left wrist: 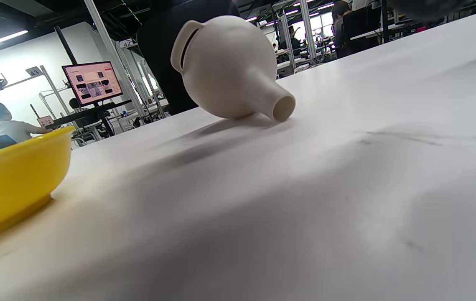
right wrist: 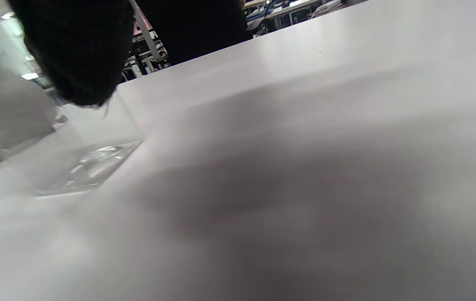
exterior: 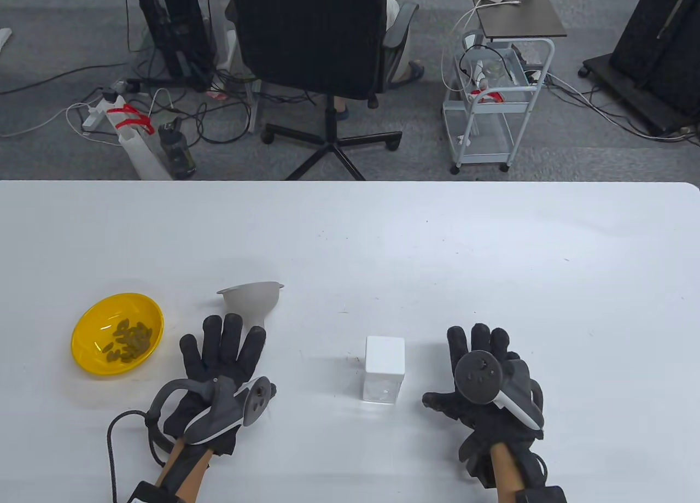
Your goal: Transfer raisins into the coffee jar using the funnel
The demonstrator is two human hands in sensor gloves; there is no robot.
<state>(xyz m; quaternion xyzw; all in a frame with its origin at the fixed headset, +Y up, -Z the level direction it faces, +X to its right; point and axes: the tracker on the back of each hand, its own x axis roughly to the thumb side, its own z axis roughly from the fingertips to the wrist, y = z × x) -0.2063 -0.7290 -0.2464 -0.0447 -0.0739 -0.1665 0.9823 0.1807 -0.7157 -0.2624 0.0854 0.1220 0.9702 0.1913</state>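
A yellow bowl (exterior: 117, 333) with several raisins (exterior: 127, 340) sits at the left of the white table. A grey-white funnel (exterior: 252, 302) lies on its side just beyond my left hand (exterior: 224, 355), spout toward the hand; it also shows in the left wrist view (left wrist: 229, 69) beside the bowl (left wrist: 12, 179). A clear square jar with a white lid (exterior: 384, 369) stands between the hands. My left hand lies flat, fingers spread, holding nothing. My right hand (exterior: 484, 369) lies flat right of the jar, holding nothing. The jar (right wrist: 95, 146) shows blurred in the right wrist view.
The table's far edge (exterior: 350, 182) runs across the middle of the table view. Beyond it on the floor are an office chair (exterior: 322, 60), a wire cart (exterior: 492, 104) and cables.
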